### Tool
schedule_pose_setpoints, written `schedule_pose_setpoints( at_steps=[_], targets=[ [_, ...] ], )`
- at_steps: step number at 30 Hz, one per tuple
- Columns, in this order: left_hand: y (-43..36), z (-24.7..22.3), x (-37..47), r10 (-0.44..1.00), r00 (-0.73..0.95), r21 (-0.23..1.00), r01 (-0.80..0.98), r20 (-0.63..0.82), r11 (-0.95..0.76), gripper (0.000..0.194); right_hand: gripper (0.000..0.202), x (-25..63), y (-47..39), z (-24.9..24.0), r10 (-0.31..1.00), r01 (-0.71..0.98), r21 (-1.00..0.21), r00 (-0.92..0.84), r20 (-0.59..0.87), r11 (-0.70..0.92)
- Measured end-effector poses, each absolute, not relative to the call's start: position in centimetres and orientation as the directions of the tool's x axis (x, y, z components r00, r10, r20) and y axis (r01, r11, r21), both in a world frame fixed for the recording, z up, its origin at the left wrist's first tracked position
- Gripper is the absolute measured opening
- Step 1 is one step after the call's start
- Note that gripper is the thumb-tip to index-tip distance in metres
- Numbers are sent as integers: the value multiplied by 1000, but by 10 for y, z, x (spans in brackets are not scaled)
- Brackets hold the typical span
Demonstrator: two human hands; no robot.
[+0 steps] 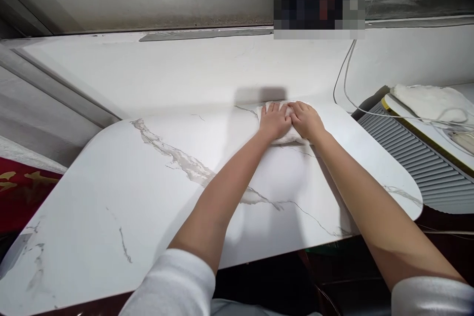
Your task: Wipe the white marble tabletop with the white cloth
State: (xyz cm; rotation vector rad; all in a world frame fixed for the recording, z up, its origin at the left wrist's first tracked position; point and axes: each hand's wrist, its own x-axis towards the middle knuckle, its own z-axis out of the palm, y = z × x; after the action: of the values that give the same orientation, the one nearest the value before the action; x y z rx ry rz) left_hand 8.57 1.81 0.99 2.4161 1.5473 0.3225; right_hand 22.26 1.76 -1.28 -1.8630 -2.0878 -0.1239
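A folded white cloth [294, 137] lies on the white marble-patterned tabletop [148, 217], close to its far edge. My left hand [274, 121] rests palm down on the cloth's left part, fingers stretched out and spread. Beside it, my right hand [306, 119] lies over the cloth's right part with its fingers extended forward. Both hands press on the cloth from above, and their thumbs come close together in the middle. Part of the cloth is hidden beneath the hands.
Behind the tabletop runs a white wall ledge [177, 69] below a window frame. Thin white cables [346, 71] hang at the right. A grey ribbed unit [418, 158] stands there, with another white cloth [425, 101] nearby. Red fabric [25, 192] shows at left.
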Motion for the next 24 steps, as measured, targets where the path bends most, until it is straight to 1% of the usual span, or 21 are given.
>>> schedule_pose_setpoints(
  at_steps=[7,13,19,24],
  targets=[
    [43,4,83,913,394,327,853,106,-407,56,50,217,39,-10,953,978,-163,-75,292,127],
    [43,2,83,915,384,330,854,121,-402,57,50,215,39,-9,951,977,-179,-61,303,120],
    [19,2,78,931,349,315,877,104,-364,57,53,212,17,-10,948,975,-151,-116,295,166],
    [-26,1,67,933,349,308,881,91,-360,57,52,208,-25,-12,934,957,-123,-218,284,261]
  ],
)
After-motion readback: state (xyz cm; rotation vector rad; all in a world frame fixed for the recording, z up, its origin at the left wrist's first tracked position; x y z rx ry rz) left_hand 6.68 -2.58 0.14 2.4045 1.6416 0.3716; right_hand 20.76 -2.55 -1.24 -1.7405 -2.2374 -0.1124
